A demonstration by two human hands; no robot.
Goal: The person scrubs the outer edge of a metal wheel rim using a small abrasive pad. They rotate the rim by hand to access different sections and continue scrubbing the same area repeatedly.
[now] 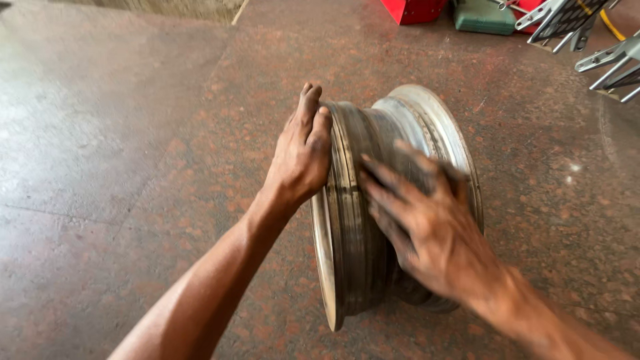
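Two hands steady a bare steel wheel rim (393, 200) stood on edge on the reddish stone floor (133, 133): the right hand (427, 233) is laid flat and open across the barrel, the left hand (300, 153) pressed open against the near flange. Rolling it would call for balance. Beyond, a red box (413, 10), green case (483, 17) and metal brackets (607, 60) lie well apart.
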